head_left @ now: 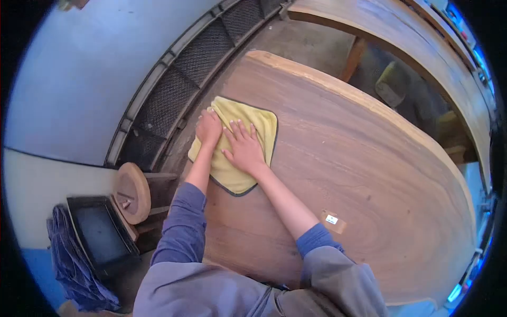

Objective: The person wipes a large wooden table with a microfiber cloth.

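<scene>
Together on yellow cloth, left hand curled, right hand splayed

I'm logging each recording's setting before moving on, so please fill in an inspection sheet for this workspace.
Surface: brown wooden table, grain visible, with a small label on it.
Job's things: yellow cloth with a dark edge, lying on the table.
Clutter: round wooden piece, dark-framed panel and blue fabric beside the table.
Hands: left hand on the cloth, grip unclear; right hand spread flat on it.
Cables: nothing seen.
Surroundings: pale wall, dark mesh panels, another wooden tabletop.
</scene>
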`<state>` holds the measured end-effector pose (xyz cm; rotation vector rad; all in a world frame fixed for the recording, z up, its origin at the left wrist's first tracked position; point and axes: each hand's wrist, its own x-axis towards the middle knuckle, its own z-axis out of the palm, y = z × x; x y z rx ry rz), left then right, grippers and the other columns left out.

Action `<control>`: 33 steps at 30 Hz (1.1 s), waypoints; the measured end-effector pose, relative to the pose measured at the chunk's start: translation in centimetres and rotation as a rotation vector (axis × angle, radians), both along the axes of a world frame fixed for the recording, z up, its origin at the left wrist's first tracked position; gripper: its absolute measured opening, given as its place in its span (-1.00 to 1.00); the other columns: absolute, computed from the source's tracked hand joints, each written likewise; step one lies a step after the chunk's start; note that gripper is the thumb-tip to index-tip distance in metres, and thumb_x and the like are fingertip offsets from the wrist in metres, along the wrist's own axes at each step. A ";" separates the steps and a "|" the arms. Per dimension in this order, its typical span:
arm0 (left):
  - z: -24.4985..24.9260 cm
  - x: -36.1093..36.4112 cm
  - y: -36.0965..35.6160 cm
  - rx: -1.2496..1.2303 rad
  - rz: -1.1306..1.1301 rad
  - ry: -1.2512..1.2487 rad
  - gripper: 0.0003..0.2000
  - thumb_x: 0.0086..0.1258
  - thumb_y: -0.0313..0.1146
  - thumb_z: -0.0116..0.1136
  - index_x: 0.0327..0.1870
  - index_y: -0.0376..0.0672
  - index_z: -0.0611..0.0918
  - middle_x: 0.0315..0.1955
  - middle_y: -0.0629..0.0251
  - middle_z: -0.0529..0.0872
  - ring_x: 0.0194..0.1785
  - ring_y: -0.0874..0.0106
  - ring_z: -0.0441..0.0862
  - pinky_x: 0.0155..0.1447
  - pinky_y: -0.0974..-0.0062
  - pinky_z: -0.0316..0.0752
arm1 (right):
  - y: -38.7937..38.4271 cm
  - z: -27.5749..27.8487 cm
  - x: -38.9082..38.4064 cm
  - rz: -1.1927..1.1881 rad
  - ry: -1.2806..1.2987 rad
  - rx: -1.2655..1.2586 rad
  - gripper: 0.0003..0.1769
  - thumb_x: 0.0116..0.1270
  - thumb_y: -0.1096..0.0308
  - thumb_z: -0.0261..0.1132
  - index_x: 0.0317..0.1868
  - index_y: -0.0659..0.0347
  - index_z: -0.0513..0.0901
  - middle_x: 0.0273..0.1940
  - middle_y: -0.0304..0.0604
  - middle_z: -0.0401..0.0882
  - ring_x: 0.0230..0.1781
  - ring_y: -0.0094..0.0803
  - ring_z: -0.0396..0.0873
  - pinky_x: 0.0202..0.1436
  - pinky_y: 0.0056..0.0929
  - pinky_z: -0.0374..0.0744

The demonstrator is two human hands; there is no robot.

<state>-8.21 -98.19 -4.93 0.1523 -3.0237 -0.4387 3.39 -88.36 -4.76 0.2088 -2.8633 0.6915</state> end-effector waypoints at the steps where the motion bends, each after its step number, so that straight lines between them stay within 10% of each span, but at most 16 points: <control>1: 0.2 -0.9 1.4 -0.001 -0.009 0.033 -0.62 0.37 -0.13 -0.25 -0.16 -0.31 0.46 -0.18 -0.13 0.58 -0.12 -0.03 0.56 -0.03 0.10 0.43 | 1.1 0.1 -0.6 -0.022 0.031 -0.032 -0.34 0.20 0.02 0.10 0.26 0.17 0.30 0.33 -0.03 0.14 0.40 -0.17 0.00 0.39 -0.05 -0.04; 5: 1.0 -3.0 4.7 -0.034 -0.022 0.033 -0.56 0.31 -0.09 -0.18 -0.07 -0.37 0.42 -0.06 -0.11 0.53 0.04 0.02 0.48 0.11 0.13 0.33 | 3.4 0.8 -1.3 -0.119 0.006 -0.074 -0.35 0.22 0.01 0.08 0.27 0.15 0.29 0.33 -0.03 0.14 0.39 -0.16 0.01 0.40 -0.04 -0.07; 10: -1.2 -1.9 0.5 -0.021 -0.060 0.071 -0.47 0.34 -0.05 -0.27 0.37 0.20 0.14 0.30 0.02 0.20 0.26 -0.08 0.22 0.28 -0.12 0.03 | -1.0 -1.5 -0.1 -0.180 0.098 -0.032 -0.40 0.19 0.04 0.12 0.20 0.16 0.38 0.30 -0.01 0.19 0.38 -0.13 0.03 0.40 -0.05 -0.04; 15: -6.6 0.0 -4.3 -0.055 -0.223 0.089 -0.50 0.39 -0.02 -0.39 0.37 0.26 0.12 0.38 0.21 0.08 0.37 -0.10 0.02 0.33 -0.10 -0.06 | -6.2 -5.5 3.1 -0.259 0.141 0.099 -0.41 0.17 0.04 0.13 0.18 0.16 0.41 0.29 0.00 0.21 0.37 -0.13 0.05 0.39 -0.05 -0.02; 21: -6.6 2.7 2.9 0.010 -0.398 0.132 -0.44 0.34 0.04 -0.26 0.38 0.21 0.13 0.35 -0.10 0.01 0.41 -0.07 -0.09 0.37 -0.06 -0.13 | -1.7 -5.7 5.4 -0.408 0.076 0.199 -0.36 0.23 0.02 0.04 0.27 0.18 0.28 0.33 -0.03 0.15 0.40 -0.17 0.01 0.41 -0.04 -0.08; 25: -4.4 6.9 13.3 0.269 -0.439 0.353 -0.30 0.16 0.04 0.03 0.09 -0.49 0.28 0.12 -0.25 0.29 0.25 -0.04 0.21 0.29 0.03 0.05 | 8.0 -3.6 8.6 -0.492 0.023 0.186 -0.32 0.27 -0.04 0.01 0.31 0.17 0.21 0.35 -0.05 0.11 0.41 -0.20 -0.02 0.43 -0.05 -0.12; 28: -2.5 10.7 22.4 0.101 -0.230 0.334 -0.39 0.20 0.01 -0.01 0.03 -0.45 0.39 0.09 -0.17 0.38 0.24 0.00 0.26 0.28 -0.04 0.04 | 16.1 -2.1 11.1 -0.575 -0.031 0.210 -0.31 0.28 -0.05 -0.01 0.33 0.14 0.18 0.36 -0.07 0.10 0.42 -0.22 -0.03 0.43 -0.07 -0.12; 33: 0.3 14.1 33.0 -0.006 -0.721 0.125 -0.54 0.34 -0.07 -0.27 -0.25 -0.21 0.68 -0.13 0.06 0.64 0.07 0.12 0.49 0.28 -0.14 -0.01 | 26.5 -0.9 14.5 -0.671 -0.012 0.186 -0.31 0.30 -0.08 -0.03 0.33 0.14 0.19 0.36 -0.06 0.08 0.41 -0.19 -0.03 0.42 -0.11 -0.09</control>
